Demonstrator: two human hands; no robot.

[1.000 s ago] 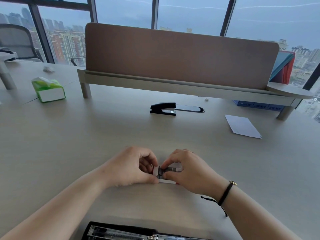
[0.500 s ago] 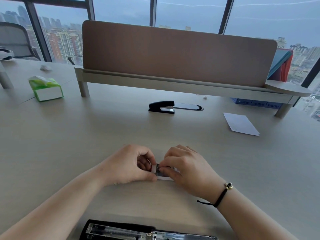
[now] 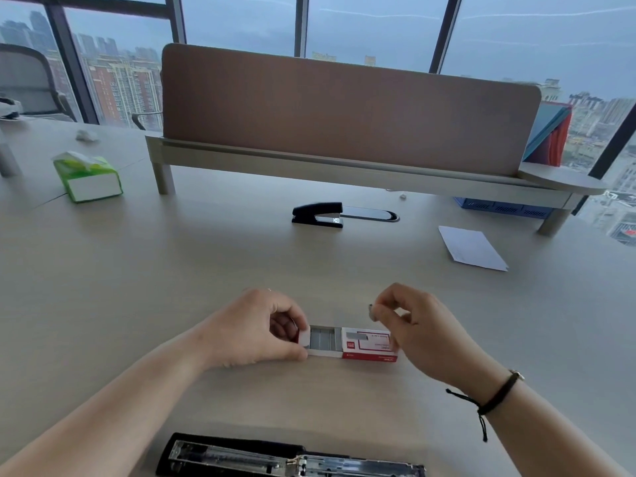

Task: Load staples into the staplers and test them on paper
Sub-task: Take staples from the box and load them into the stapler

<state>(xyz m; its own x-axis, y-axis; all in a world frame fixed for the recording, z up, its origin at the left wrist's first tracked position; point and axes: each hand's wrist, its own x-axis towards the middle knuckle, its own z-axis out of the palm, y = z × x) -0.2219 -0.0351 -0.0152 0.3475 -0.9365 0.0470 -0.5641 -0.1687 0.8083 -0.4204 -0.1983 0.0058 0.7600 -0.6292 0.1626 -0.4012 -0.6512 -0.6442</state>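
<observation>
While the staple box (image 3: pixel 358 343) lay flat on the desk (image 3: pixel 172 277), its inner tray was slid partway out toward the left, so that rows of grey staples (image 3: pixel 322 338) showed in the open part. Everything else sat in relation to that box. At its left end the left hand (image 3: pixel 254 330) rested on the desk with thumb and forefinger curled and pinching the white end of the tray. Just above the box's right end the right hand (image 3: pixel 413 325) was lifted off it, thumb and forefinger pressed together on a small dark strip (image 3: pixel 371 311); it was too small to say for certain that it was staples. A black cord bracelet (image 3: pixel 495 397) circled that wrist.

Nearer than the box, at the bottom edge of the view, an opened stapler (image 3: pixel 289 459) lay with its metal channel facing up. Beyond the box, toward the brown divider panel (image 3: pixel 344 111), a closed black stapler (image 3: pixel 318 215) stood on the desk. Beyond and to the right of the box lay a white sheet of paper (image 3: pixel 473 247). Far off to the left of the box sat a green tissue pack (image 3: pixel 87 175).
</observation>
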